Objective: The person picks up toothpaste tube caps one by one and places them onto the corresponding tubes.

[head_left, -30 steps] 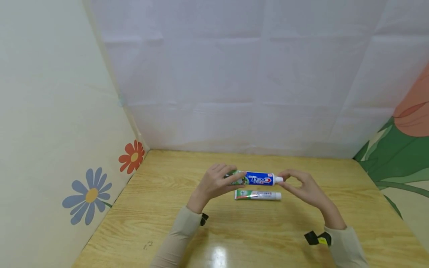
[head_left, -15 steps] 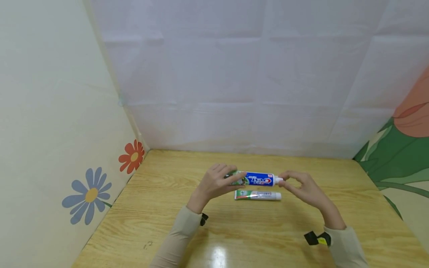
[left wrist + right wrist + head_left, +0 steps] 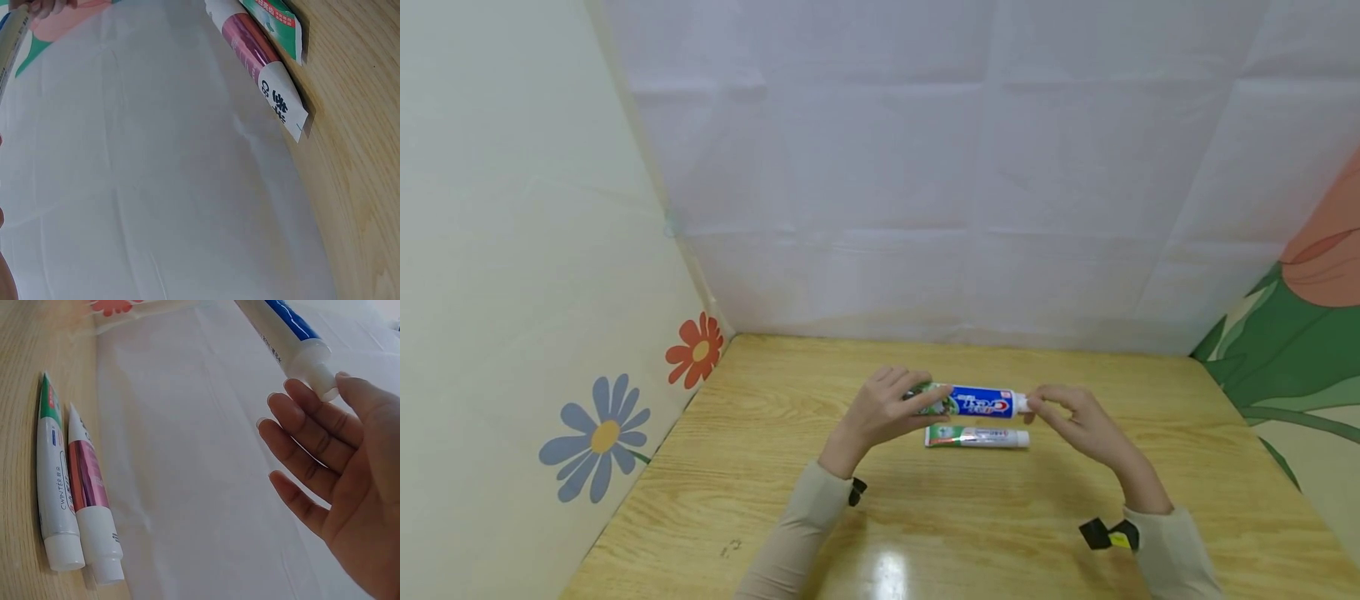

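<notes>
My left hand (image 3: 883, 406) grips the rear part of a blue Crest toothpaste tube (image 3: 981, 401), held level above the table. At the tube's right end my right hand (image 3: 1086, 423) pinches the white cap (image 3: 324, 382) between thumb and index finger. The other right fingers are spread loosely below it in the right wrist view. A green and white toothpaste tube (image 3: 977, 437) lies just beneath on the table. Beside it in both wrist views lies a pink and white toothpaste tube (image 3: 90, 481), hidden in the head view. Only slivers of left fingers show in the left wrist view.
The wooden table (image 3: 760, 433) carries both lying tubes. A white sheet (image 3: 880, 208) rises along its back edge. Side panels with painted flowers (image 3: 604, 437) flank it on the left and right.
My right fingertips have rolled around the cap, and the thumb now lies higher on it. The left hand and both lying tubes stay about where they were.
</notes>
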Tool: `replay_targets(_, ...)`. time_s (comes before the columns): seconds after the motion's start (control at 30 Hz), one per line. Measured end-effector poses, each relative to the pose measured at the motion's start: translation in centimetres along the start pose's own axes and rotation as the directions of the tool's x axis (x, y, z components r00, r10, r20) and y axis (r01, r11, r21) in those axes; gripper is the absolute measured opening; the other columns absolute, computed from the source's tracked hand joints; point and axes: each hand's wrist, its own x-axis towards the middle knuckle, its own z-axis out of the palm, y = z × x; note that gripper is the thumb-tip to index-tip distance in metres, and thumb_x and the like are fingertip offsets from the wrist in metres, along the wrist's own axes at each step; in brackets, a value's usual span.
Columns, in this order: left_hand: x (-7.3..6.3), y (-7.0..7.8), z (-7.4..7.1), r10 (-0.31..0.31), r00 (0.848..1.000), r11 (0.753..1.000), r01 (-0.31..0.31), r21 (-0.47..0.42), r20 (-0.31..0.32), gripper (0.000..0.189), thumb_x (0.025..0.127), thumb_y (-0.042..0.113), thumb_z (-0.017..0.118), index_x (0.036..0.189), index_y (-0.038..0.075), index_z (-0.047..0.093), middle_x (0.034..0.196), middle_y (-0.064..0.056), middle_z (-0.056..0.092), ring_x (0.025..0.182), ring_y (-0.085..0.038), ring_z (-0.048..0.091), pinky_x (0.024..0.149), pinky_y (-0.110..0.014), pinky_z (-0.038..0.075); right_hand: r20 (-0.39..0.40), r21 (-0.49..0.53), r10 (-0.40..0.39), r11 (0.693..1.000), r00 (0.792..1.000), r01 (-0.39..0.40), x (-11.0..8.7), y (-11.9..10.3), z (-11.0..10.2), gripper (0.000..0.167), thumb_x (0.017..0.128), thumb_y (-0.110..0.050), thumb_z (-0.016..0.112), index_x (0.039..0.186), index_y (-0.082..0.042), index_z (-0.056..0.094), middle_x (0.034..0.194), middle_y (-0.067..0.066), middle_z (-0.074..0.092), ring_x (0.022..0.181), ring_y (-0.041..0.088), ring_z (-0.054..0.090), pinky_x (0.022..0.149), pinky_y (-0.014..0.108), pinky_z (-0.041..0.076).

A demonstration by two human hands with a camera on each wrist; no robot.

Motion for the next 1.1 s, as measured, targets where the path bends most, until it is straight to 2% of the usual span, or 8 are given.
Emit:
replay_targets(0.27,0.0,0.2,-0.1,-0.017,1.000,1.000,0.017,-0.009,0.024,0.049,0.081,0.051,0.064,0.121,0.023,0.058,0.092,0.001,0.062,0.068,-0.008,0.052,0.058,-0.021,0.043,-0.002,0.026,-0.004,1.000,1.000,0.004,0.0,0.0,0.1,0.029,0.093,0.004,0.048,0.084,-0.018,0.065,0.078,-0.007,0.065,0.078,0.009,0.061,0.071,0.026,0.051)
replay_targets(0.4,0.1,0.1,-0.1,-0.019,0.999,1.000,0.020,-0.009,0.028,0.051,0.078,0.050,0.068,0.120,0.023,0.059,0.091,0.001,0.063,0.068,-0.008,0.053,0.058,-0.020,0.044,-0.001,0.005,0.015,1.000,1.000,-0.015,0.2,-1.0,-0.1,0.026,0.092,0.005,0.048,0.084,-0.011,0.066,0.078,-0.003,0.066,0.079,0.012,0.063,0.072,0.027,0.051)
replay_targets(0.5,0.0,0.1,-0.2,-0.020,0.999,1.000,0.020,-0.002,0.029,0.053,0.075,0.049,0.071,0.120,0.023,0.060,0.091,0.001,0.062,0.068,-0.008,0.053,0.057,-0.020,0.044,0.004,-0.002,0.042,0.999,0.999,-0.042,0.1,-1.0,-0.1,0.022,0.093,0.003,0.047,0.098,-0.006,0.068,0.085,0.002,0.069,0.083,0.014,0.064,0.076,0.030,0.052)
replay_targets(0.63,0.0,0.0,-0.1,-0.020,0.999,1.000,0.020,0.008,0.025,0.054,0.074,0.050,0.072,0.119,0.023,0.060,0.090,0.001,0.062,0.066,-0.008,0.052,0.057,-0.020,0.043,0.000,-0.016,0.082,0.997,0.997,-0.082,-0.1,-0.2,0.1,0.029,0.093,-0.003,0.052,0.120,-0.011,0.061,0.105,0.001,0.068,0.094,0.010,0.063,0.082,0.035,0.051)
replay_targets(0.7,0.0,-0.1,-0.1,-0.021,1.000,1.000,0.021,0.008,0.021,0.054,0.074,0.050,0.072,0.119,0.023,0.060,0.090,0.001,0.062,0.066,-0.008,0.051,0.056,-0.020,0.043,-0.005,-0.033,0.105,0.994,0.994,-0.105,-0.1,-0.3,0.2,0.032,0.091,-0.005,0.057,0.123,-0.013,0.059,0.110,-0.001,0.066,0.098,0.008,0.060,0.084,0.038,0.050)
replay_targets(0.8,0.0,-0.1,0.0,-0.025,0.999,1.000,0.024,0.006,0.025,0.053,0.075,0.050,0.071,0.119,0.023,0.061,0.091,0.001,0.062,0.067,-0.008,0.052,0.056,-0.020,0.043,-0.017,-0.058,0.138,0.989,0.990,-0.139,-0.1,-0.7,0.3,0.036,0.087,-0.009,0.064,0.122,-0.014,0.058,0.108,-0.003,0.065,0.098,0.005,0.057,0.085,0.040,0.048)
replay_targets(0.87,-0.1,-0.1,-0.1,-0.027,0.999,1.000,0.027,0.004,0.029,0.053,0.075,0.050,0.071,0.119,0.023,0.060,0.091,0.001,0.062,0.067,-0.008,0.052,0.056,-0.020,0.043,-0.029,-0.053,0.133,0.990,0.991,-0.134,0.0,-1.1,0.2,0.037,0.083,-0.007,0.068,0.119,-0.012,0.059,0.107,-0.001,0.065,0.097,0.005,0.056,0.086,0.041,0.047)
replay_targets(1.1,0.0,-0.1,-0.1,-0.023,0.999,1.000,0.023,0.005,0.024,0.052,0.074,0.049,0.072,0.118,0.023,0.061,0.090,0.001,0.062,0.066,-0.008,0.051,0.056,-0.020,0.043,-0.089,-0.058,0.001,0.998,0.996,-0.006,0.8,-3.6,-0.4,0.032,0.074,0.006,0.072,0.103,-0.002,0.061,0.096,0.004,0.065,0.089,0.007,0.058,0.084,0.020,0.045)
